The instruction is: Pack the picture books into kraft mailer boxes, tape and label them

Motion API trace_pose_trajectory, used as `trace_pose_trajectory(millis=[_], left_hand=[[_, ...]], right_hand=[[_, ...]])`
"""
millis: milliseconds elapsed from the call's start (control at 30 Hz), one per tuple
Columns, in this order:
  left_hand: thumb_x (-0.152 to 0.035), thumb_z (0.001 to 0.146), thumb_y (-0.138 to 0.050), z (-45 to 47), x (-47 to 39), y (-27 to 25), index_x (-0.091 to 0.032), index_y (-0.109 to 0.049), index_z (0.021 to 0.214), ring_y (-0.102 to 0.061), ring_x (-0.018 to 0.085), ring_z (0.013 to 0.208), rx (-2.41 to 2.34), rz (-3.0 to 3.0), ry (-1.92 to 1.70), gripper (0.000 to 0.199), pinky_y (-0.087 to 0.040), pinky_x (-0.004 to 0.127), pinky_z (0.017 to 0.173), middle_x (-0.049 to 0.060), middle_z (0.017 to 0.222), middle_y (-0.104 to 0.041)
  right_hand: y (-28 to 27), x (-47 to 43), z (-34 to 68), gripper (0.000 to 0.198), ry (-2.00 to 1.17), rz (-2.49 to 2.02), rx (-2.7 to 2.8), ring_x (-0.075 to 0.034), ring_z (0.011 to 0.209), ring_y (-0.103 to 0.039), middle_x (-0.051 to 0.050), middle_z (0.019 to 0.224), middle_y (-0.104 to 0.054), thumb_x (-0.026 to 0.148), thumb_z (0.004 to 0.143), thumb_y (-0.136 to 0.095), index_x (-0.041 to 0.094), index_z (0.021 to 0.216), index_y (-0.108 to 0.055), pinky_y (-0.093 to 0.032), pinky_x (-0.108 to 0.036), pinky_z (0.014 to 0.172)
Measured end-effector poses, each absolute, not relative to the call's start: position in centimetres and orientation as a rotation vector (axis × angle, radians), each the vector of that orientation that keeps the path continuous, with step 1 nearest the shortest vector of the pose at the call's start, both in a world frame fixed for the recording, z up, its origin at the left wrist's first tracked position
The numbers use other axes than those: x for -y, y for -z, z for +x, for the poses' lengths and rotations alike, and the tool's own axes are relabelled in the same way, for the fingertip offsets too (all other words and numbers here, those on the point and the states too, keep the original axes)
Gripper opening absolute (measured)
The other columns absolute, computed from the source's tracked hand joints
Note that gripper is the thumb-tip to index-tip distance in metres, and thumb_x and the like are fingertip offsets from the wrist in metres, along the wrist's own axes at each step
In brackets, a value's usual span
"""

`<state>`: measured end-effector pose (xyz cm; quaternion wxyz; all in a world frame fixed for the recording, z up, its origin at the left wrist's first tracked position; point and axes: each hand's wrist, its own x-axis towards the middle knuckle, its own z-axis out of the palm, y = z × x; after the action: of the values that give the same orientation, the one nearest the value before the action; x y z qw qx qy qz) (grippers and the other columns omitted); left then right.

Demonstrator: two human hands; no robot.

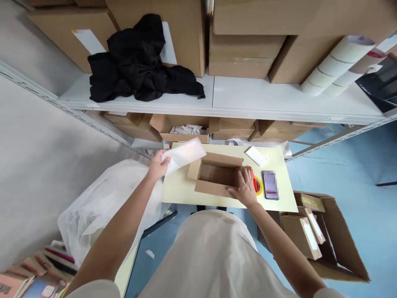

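Note:
My left hand (pixel 158 165) grips one end of a flat white wrapped packet (pixel 186 155), thumb on top. The packet is tilted and held above the left end of an open cardboard box (pixel 217 188). Nothing shows inside that small brown box, whose flaps are folded out. At its right end, my right hand (pixel 246 188) has its fingers over the edge and its thumb by the front flap. Just beyond that hand lies a red tape dispenser (pixel 254 181) with a yellow-rimmed roll, partly hidden by the fingers.
On the pale table (pixel 180 192) lie a phone (pixel 270 185) and a small white box (pixel 256 156). A shelf (pixel 248 93) with cartons, black cloth (pixel 139 62) and label rolls (pixel 338 64) overhangs the back. White plastic sheeting (pixel 108 198) bulges left; a large carton (pixel 347 244) stands right.

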<state>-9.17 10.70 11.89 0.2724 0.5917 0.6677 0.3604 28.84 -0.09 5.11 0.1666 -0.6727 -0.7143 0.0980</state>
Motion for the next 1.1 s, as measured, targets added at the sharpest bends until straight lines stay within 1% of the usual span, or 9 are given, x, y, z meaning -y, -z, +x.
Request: trace_pose_trajectory(millis=[100,233,400,600,767,900,1000,1033,1100], left_hand=[[-0.024,0.075,-0.054,-3.8,-11.0,-13.0,-0.017,-0.059,0.099,-0.061,0.019,0.082,-1.6,1.701,-0.802,0.025,-0.049,0.029,0.076,0.003,0.089,-0.066],[-0.018,0.076,-0.052,2.6,-10.8,-11.3,-0.017,-0.06,0.101,-0.062,0.018,0.084,-1.514,1.7,-0.54,0.026,-0.048,0.028,0.076,0.004,0.094,-0.067],[-0.015,0.076,-0.052,5.2,-10.6,-9.0,-0.018,-0.061,0.103,-0.063,0.019,0.084,-1.51,1.718,-0.336,0.028,-0.049,0.028,0.076,0.005,0.096,-0.068],[-0.015,0.08,-0.051,6.9,-11.1,-7.9,-0.025,-0.062,0.1,-0.062,0.02,0.096,-1.475,1.836,-0.252,0.025,-0.046,0.03,0.086,0.004,0.101,-0.068],[-0.011,0.077,-0.053,7.8,-10.6,-6.3,-0.022,-0.062,0.1,-0.061,0.025,0.102,-1.509,1.868,-0.184,0.027,-0.046,0.036,0.088,0.008,0.104,-0.068],[-0.017,0.077,-0.059,7.7,-8.6,-7.0,-0.019,-0.054,0.116,-0.053,0.028,0.118,-1.516,1.922,-0.242,0.039,-0.04,0.04,0.098,0.013,0.126,-0.057],[-0.026,0.078,-0.059,6.0,-6.4,-8.3,-0.02,-0.051,0.12,-0.044,0.029,0.126,-1.651,1.984,-0.557,0.042,-0.035,0.042,0.105,0.014,0.132,-0.05],[-0.028,0.077,-0.061,5.2,-5.7,-8.5,-0.019,-0.049,0.122,-0.039,0.03,0.13,-1.759,1.95,-0.717,0.047,-0.032,0.044,0.108,0.015,0.135,-0.046],[-0.032,0.07,-0.068,3.6,-4.5,-8.3,-0.016,-0.042,0.128,-0.032,0.032,0.134,-1.984,1.677,-0.968,0.065,-0.029,0.047,0.109,0.018,0.139,-0.039]], right_hand=[[-4.7,0.2,29.5,0.082,-0.379,-1.822,1.942,-0.034,0.14,-0.018,-0.019,0.149,-0.026,0.054,0.085,-0.048,0.016,0.148,-0.012,-0.033,-0.055,0.104],[-4.7,0.2,29.9,0.085,-0.46,-1.784,1.871,-0.032,0.14,-0.02,-0.018,0.149,-0.028,0.054,0.086,-0.046,0.016,0.149,-0.003,-0.031,-0.053,0.107],[-4.9,0.3,30.5,0.079,-0.537,-1.712,1.855,-0.03,0.14,-0.02,-0.016,0.15,-0.026,0.051,0.089,-0.042,0.02,0.149,-0.001,-0.032,-0.053,0.107],[-4.9,0.3,31.4,0.075,-0.56,-1.642,1.884,-0.029,0.14,-0.022,-0.015,0.15,-0.028,0.048,0.091,-0.04,0.021,0.149,-0.001,-0.03,-0.053,0.108],[-4.7,0.0,31.7,0.073,-0.556,-1.628,1.912,-0.029,0.14,-0.021,-0.015,0.15,-0.028,0.044,0.091,-0.041,0.022,0.149,-0.002,-0.031,-0.053,0.108],[-4.9,-0.4,31.9,0.066,-0.554,-1.56,1.915,-0.027,0.142,-0.017,-0.013,0.152,-0.022,0.031,0.091,-0.042,0.022,0.148,-0.011,-0.03,-0.051,0.11],[-4.9,-0.8,32.1,0.062,-0.551,-1.541,1.804,-0.027,0.142,-0.013,-0.01,0.155,-0.011,0.022,0.087,-0.042,0.023,0.145,-0.022,-0.03,-0.051,0.11],[-4.9,-0.9,32.2,0.064,-0.578,-1.553,1.723,-0.028,0.142,-0.014,-0.01,0.155,-0.01,0.022,0.085,-0.045,0.024,0.144,-0.023,-0.031,-0.052,0.109],[-4.9,-1.2,32.4,0.069,-0.726,-1.573,1.52,-0.029,0.137,-0.03,-0.013,0.153,-0.02,0.026,0.082,-0.05,0.024,0.144,-0.021,-0.038,-0.051,0.104]])
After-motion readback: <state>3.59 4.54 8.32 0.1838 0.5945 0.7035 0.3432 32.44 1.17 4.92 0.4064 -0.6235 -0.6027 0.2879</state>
